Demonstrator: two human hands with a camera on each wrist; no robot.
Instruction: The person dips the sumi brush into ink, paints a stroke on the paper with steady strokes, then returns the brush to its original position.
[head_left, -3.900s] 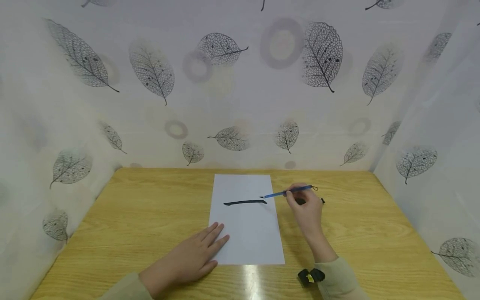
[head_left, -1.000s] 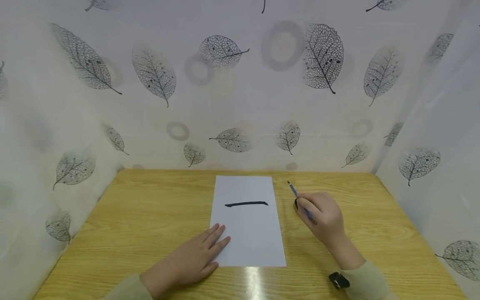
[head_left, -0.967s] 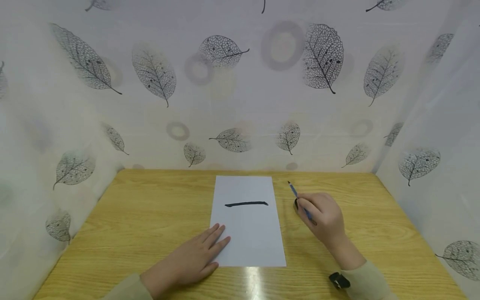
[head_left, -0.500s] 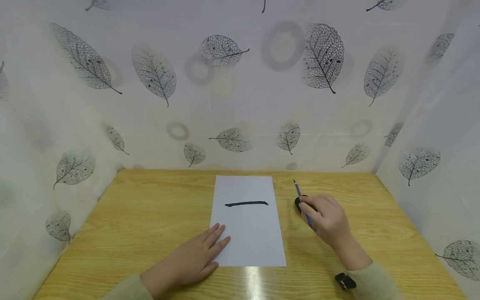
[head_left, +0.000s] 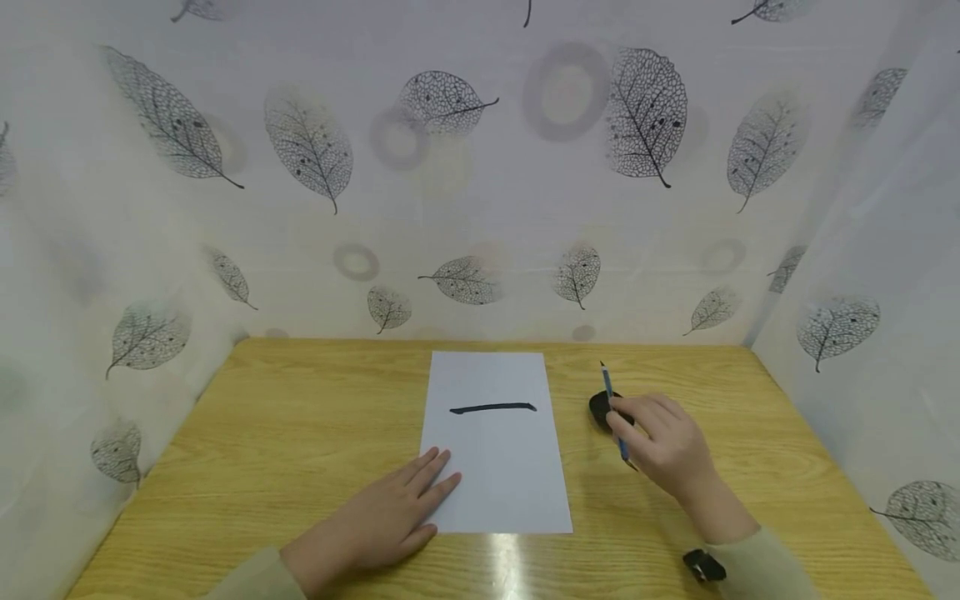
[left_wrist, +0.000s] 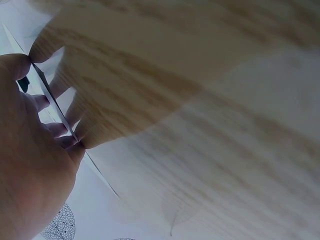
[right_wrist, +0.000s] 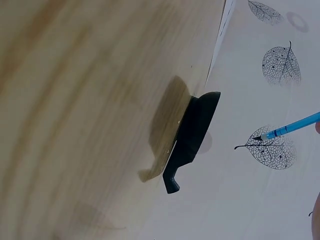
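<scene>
Right hand: a blue brush (head_left: 613, 414) is pinched in the curled fingers (head_left: 637, 414) of the right hand (head_left: 663, 446), tip up, beside a small black ink dish (head_left: 600, 408).
Left hand: the left hand (head_left: 382, 521) is laid flat, fingers straight, on the near left corner of the white paper (head_left: 498, 467).
Risk: ink could be dripped or smeared (the tip looks wet) if the brush were swung across the sheet; the dish could be knocked by the knuckles.
Count: one brush, one dish, one sheet, one black stroke (head_left: 492, 407), on the wooden table (head_left: 285, 433).
</scene>
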